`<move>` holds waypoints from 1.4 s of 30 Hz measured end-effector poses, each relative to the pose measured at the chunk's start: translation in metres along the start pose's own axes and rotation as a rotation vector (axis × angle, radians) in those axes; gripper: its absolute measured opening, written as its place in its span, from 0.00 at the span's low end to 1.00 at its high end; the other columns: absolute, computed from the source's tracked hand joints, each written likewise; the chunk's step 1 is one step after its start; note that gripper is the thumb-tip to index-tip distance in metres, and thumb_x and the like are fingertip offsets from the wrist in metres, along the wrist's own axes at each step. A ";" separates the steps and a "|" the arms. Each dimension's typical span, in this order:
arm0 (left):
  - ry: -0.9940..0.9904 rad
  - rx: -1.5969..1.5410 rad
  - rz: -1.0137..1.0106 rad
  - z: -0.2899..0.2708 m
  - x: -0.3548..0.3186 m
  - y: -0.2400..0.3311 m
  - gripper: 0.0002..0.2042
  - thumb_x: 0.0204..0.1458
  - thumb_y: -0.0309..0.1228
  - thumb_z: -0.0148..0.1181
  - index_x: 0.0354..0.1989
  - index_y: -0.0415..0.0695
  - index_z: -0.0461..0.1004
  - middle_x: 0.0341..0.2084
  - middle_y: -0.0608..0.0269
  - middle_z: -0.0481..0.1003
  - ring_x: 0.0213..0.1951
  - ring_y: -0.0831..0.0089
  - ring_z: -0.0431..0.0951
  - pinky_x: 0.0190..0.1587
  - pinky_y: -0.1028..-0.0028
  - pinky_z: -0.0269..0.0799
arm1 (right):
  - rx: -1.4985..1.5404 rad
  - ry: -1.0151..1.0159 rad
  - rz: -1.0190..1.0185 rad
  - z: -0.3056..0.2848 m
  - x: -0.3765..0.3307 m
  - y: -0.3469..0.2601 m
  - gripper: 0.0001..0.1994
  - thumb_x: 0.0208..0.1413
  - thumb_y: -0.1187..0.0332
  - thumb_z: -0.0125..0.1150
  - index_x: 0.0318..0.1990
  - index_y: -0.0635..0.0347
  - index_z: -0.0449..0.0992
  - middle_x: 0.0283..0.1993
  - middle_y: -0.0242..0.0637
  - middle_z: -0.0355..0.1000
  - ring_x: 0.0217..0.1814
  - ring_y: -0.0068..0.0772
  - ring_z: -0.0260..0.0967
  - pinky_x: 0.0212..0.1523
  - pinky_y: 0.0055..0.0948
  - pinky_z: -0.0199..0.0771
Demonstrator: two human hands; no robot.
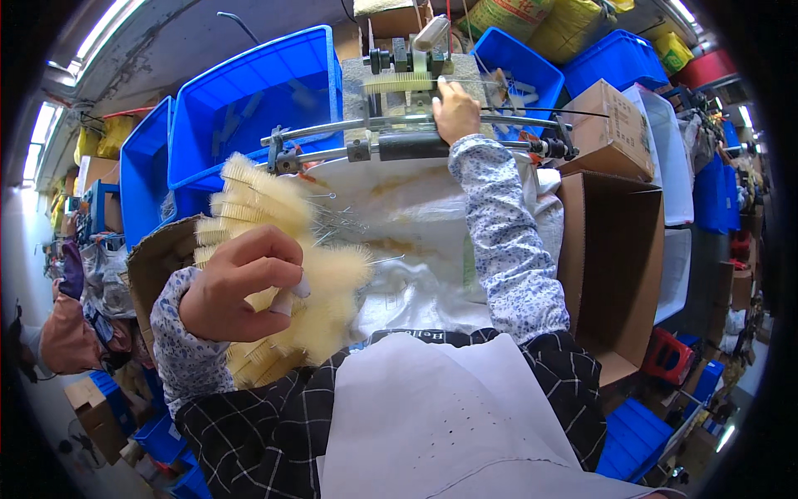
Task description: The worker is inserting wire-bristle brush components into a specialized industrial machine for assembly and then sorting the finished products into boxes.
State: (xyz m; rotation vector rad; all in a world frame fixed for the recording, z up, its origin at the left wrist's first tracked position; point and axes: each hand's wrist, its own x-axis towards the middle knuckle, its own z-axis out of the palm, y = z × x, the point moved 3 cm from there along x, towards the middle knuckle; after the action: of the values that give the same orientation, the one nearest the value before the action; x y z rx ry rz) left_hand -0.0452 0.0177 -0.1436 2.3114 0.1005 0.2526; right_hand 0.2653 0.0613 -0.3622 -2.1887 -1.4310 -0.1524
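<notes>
My right hand [455, 112] reaches forward to a bench machine [407, 121] with metal rods and a roller. Its curled fingers close at the right end of a pale yellow bristle brush [395, 81], which lies level across the machine. Closer to me, my left hand [249, 287] hovers over a heap of similar brushes [270, 195]. Its fingers are bent and drawn together, with white coverings on the thumb and a fingertip; anything between them is hidden. Thin wire stems with looped ends stick out from the heap towards the right.
A large blue bin [249, 108] with white pieces stands left of the machine, and another blue bin [524, 71] behind it at right. An open cardboard box [615, 274] sits by my right arm. White sheeting [416, 216] stretches between me and the machine.
</notes>
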 end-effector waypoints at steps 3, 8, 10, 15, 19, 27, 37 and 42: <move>0.013 -0.008 -0.031 -0.001 -0.008 0.001 0.15 0.23 0.20 0.58 0.27 0.43 0.68 0.27 0.60 0.64 0.28 0.67 0.68 0.28 0.75 0.66 | 0.013 -0.017 0.004 -0.007 0.001 0.026 0.17 0.43 0.66 0.54 0.44 0.57 0.68 0.40 0.39 0.66 0.42 0.39 0.66 0.39 0.40 0.63; 0.026 -0.028 -0.046 -0.002 -0.012 -0.003 0.15 0.24 0.19 0.58 0.27 0.43 0.68 0.27 0.61 0.64 0.29 0.67 0.68 0.30 0.75 0.66 | -0.024 0.023 -0.007 -0.021 0.002 0.081 0.17 0.42 0.66 0.55 0.43 0.55 0.70 0.40 0.37 0.67 0.42 0.39 0.66 0.39 0.41 0.63; 0.030 -0.028 -0.061 -0.001 -0.013 -0.002 0.15 0.24 0.19 0.57 0.27 0.43 0.68 0.27 0.61 0.64 0.29 0.67 0.68 0.30 0.75 0.66 | -0.044 0.003 0.015 -0.026 0.002 0.088 0.18 0.42 0.64 0.56 0.44 0.54 0.70 0.42 0.35 0.67 0.44 0.37 0.65 0.41 0.39 0.62; 0.083 0.000 -0.130 -0.002 -0.015 -0.001 0.13 0.27 0.18 0.55 0.26 0.42 0.67 0.27 0.60 0.64 0.29 0.67 0.68 0.31 0.75 0.66 | -0.190 -0.079 0.010 -0.031 0.004 0.109 0.18 0.44 0.62 0.54 0.46 0.51 0.69 0.47 0.32 0.66 0.48 0.32 0.64 0.44 0.39 0.59; 0.138 0.040 -0.144 -0.008 -0.019 -0.002 0.11 0.30 0.18 0.53 0.27 0.40 0.66 0.28 0.60 0.65 0.29 0.68 0.68 0.31 0.76 0.65 | -0.437 -0.177 0.123 -0.054 0.011 0.110 0.16 0.46 0.58 0.51 0.45 0.42 0.69 0.46 0.33 0.66 0.50 0.40 0.61 0.46 0.42 0.59; 0.159 -0.041 -0.147 0.000 -0.008 -0.012 0.12 0.28 0.16 0.49 0.27 0.40 0.65 0.26 0.59 0.63 0.29 0.68 0.66 0.32 0.75 0.61 | -0.435 -0.186 -0.193 -0.055 0.044 0.153 0.12 0.52 0.61 0.44 0.43 0.45 0.70 0.46 0.36 0.66 0.50 0.43 0.59 0.54 0.35 0.52; 0.012 -0.198 -0.077 0.015 0.019 -0.017 0.10 0.33 0.19 0.51 0.28 0.40 0.64 0.28 0.59 0.63 0.31 0.67 0.66 0.34 0.74 0.62 | 0.539 -0.918 -0.088 -0.159 -0.058 0.081 0.20 0.52 0.65 0.51 0.53 0.57 0.61 0.43 0.35 0.67 0.46 0.30 0.63 0.47 0.27 0.63; -0.004 -0.048 -0.104 0.050 0.038 -0.023 0.21 0.36 0.19 0.56 0.42 0.40 0.60 0.33 0.56 0.64 0.33 0.61 0.70 0.36 0.70 0.68 | 1.204 -1.125 -0.270 -0.133 -0.111 -0.085 0.21 0.54 0.61 0.47 0.52 0.62 0.58 0.45 0.37 0.65 0.48 0.27 0.59 0.51 0.27 0.58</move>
State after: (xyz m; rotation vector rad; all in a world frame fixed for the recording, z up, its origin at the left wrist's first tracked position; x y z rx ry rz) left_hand 0.0024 0.0034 -0.1879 2.2516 0.2098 0.1960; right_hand 0.1662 -0.0668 -0.2573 -0.9620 -1.5924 1.6094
